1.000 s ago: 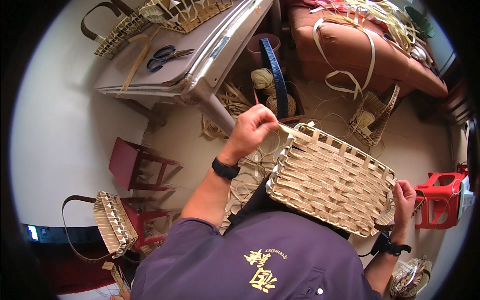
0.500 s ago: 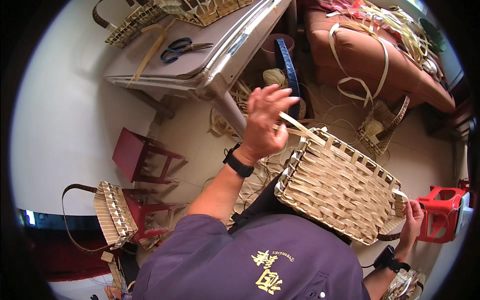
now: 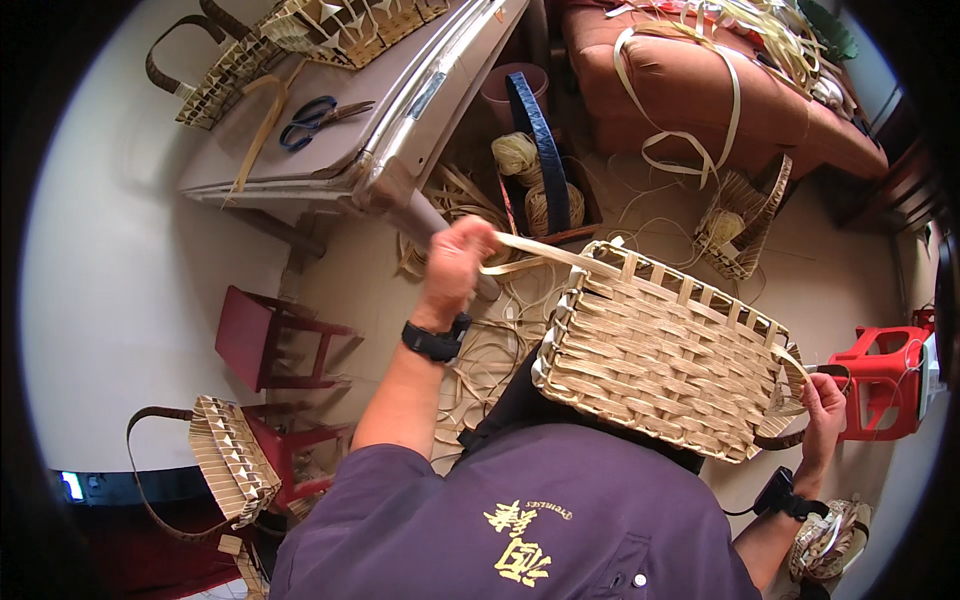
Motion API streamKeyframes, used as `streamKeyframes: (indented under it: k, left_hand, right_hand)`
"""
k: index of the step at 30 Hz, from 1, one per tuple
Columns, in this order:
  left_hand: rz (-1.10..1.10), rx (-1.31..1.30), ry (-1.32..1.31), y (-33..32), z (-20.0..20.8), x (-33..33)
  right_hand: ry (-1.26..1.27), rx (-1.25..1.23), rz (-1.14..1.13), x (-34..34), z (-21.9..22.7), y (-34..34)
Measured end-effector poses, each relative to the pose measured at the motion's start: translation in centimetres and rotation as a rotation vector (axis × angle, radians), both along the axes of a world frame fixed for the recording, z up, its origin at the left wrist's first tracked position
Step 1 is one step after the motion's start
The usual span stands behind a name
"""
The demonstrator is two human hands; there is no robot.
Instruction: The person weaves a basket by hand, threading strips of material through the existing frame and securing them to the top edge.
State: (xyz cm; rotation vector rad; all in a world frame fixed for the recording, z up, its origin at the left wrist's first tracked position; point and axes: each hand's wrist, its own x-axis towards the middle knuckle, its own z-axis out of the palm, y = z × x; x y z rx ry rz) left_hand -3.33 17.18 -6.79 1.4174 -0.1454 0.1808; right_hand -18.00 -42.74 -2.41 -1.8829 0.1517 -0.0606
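Observation:
On my lap lies a woven basket [image 3: 660, 355], its flat woven face turned up and its brown handle [image 3: 780, 441] low at the right. My left hand [image 3: 460, 262] is closed around a pale flat weaving strip [image 3: 545, 250], which stretches taut from the fist to the basket's upper left corner. A second stretch of strip sags just under it. At the basket's right end, my right hand [image 3: 824, 405] pinches the end of a pale strip [image 3: 791, 364] that comes out of the weave there.
Scissors [image 3: 322, 119] lie on the table [image 3: 290, 165] at upper left beside finished baskets [image 3: 228, 72]. Loose strips [image 3: 490, 370] litter the floor. Balls of cord sit in a box [image 3: 580, 232] ahead. Red stools [image 3: 880, 372] and an orange sofa [image 3: 690, 95] stand around.
My left hand has swung left and down, closing from spread fingers onto the strip and pulling it straight. My right hand keeps its pinch at the basket's right end.

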Motion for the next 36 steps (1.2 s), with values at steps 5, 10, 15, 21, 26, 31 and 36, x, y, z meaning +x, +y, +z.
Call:
streamKeyframes:
  k: [5, 10, 15, 21, 26, 31, 36]
  left_hand:
    - [0.463, -1.019, 0.488, 9.7, -9.7, 0.1]
    - [0.615, 0.042, 0.379, 5.9, -11.2, 0.0]
    - [0.162, 0.903, -0.385, -4.6, 1.9, 0.4]
    - [-0.013, 0.939, -0.440, -5.3, 2.0, 0.8]
    - [0.228, -0.256, 0.272, 4.2, -7.4, 0.2]
    - [0.927, -0.784, 0.766, 20.7, -23.5, -9.1]
    - [1.126, -0.227, 0.963, 23.7, -27.9, -12.6]
  right_hand:
    - [-0.017, 0.072, -0.023, 0.1, -1.2, -0.6]
    - [0.018, 0.116, -0.020, 0.2, -3.0, -1.8]
    - [-0.007, 0.102, -0.037, 0.1, -2.9, -2.1]
    - [-0.014, 0.027, -0.063, -0.4, -0.8, -0.5]
    - [0.018, 0.006, -0.123, -2.2, -0.8, -1.4]
    - [-0.001, 0.033, -0.105, -1.4, 0.1, 1.1]
    - [-0.039, 0.099, -0.089, -0.8, -0.9, 2.2]
